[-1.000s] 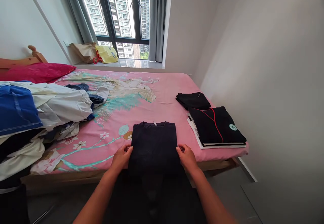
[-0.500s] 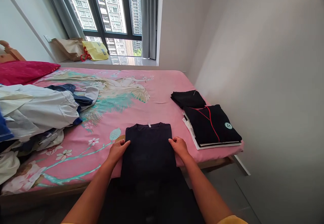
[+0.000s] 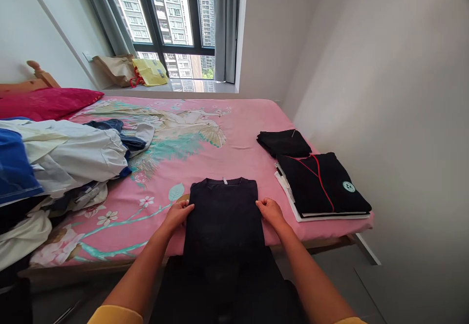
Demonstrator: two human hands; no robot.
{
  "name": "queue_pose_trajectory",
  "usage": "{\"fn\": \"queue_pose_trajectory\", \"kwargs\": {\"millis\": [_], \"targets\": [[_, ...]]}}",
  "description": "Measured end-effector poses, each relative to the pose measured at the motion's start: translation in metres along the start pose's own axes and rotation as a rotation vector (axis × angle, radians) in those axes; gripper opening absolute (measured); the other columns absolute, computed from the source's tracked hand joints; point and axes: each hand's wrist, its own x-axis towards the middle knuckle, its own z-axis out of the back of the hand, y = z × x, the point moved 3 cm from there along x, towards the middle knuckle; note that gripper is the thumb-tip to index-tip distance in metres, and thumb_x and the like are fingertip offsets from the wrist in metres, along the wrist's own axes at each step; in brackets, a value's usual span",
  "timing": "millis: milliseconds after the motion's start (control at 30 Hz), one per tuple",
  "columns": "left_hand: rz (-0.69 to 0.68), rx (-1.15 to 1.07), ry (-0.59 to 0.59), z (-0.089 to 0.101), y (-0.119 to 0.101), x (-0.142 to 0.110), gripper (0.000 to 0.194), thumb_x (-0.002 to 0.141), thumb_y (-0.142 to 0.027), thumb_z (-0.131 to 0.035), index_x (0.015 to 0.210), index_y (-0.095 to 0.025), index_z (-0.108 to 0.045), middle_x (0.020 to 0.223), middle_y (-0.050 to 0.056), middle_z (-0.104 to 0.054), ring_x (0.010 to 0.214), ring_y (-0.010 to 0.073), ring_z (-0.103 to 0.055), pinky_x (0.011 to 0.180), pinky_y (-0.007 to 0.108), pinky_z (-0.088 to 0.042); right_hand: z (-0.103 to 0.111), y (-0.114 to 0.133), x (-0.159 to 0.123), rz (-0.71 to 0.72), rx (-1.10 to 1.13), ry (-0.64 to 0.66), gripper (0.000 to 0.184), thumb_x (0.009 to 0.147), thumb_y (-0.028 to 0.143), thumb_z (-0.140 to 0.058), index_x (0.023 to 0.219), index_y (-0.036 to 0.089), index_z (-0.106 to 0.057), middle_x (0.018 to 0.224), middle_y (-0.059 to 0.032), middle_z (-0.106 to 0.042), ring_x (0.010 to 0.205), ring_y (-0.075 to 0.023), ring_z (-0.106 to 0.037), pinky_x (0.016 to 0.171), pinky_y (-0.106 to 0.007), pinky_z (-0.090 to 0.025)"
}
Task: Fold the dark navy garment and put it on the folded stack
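Note:
A dark T-shirt [image 3: 224, 216] with its sides folded in lies at the front edge of the bed, its collar and small white label facing away from me. Its lower part hangs toward my dark-clad legs, where the two blacks are hard to tell apart. My left hand [image 3: 178, 215] pinches the shirt's left edge below the shoulder. On the opposite edge, at about the same height, my right hand [image 3: 270, 211] is closed in a pinch too. To the right lies a stack of folded clothes topped by a black garment [image 3: 311, 182] with red piping and a round pale badge.
Behind the stack sits another folded black garment [image 3: 284, 143]. Loose clothes [image 3: 80, 153] are heaped on the bed's left side, near a red pillow [image 3: 47, 103]. The pink bedsheet [image 3: 242, 123] runs back to a windowsill holding a paper bag [image 3: 115, 70] and a yellow bag [image 3: 150, 72].
The view has turned slightly left, so everything appears shifted to the right. Both hands keep their pinch on the shirt's edges, and the shirt lies nearly as before.

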Motion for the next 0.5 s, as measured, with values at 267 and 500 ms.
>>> {"fn": "queue_pose_trajectory", "kwargs": {"millis": [267, 500], "targets": [[0.05, -0.127, -0.062, 0.0, -0.028, 0.036, 0.039, 0.064, -0.054, -0.062, 0.062, -0.02, -0.044, 0.044, -0.008, -0.036, 0.035, 0.0063, -0.034, 0.034, 0.019, -0.018, -0.009, 0.021, 0.042, 0.032, 0.093, -0.025, 0.043, 0.075, 0.057, -0.048, 0.069, 0.017, -0.063, 0.068, -0.0034, -0.065, 0.064, -0.0164, -0.056, 0.057, -0.024, -0.036], [0.106, -0.138, -0.212, 0.001, -0.021, 0.072, 0.03, 0.069, -0.05, -0.056, 0.068, -0.021, -0.046, 0.037, -0.011, -0.03, 0.027, 0.0065, -0.026, 0.031, 0.019, -0.015, -0.018, 0.021, 0.074, 0.0, 0.179, -0.117, 0.042, 0.074, 0.054, -0.047, 0.069, 0.016, -0.063, 0.06, -0.0015, -0.062, 0.057, -0.0148, -0.053, 0.053, -0.023, -0.038]]}}
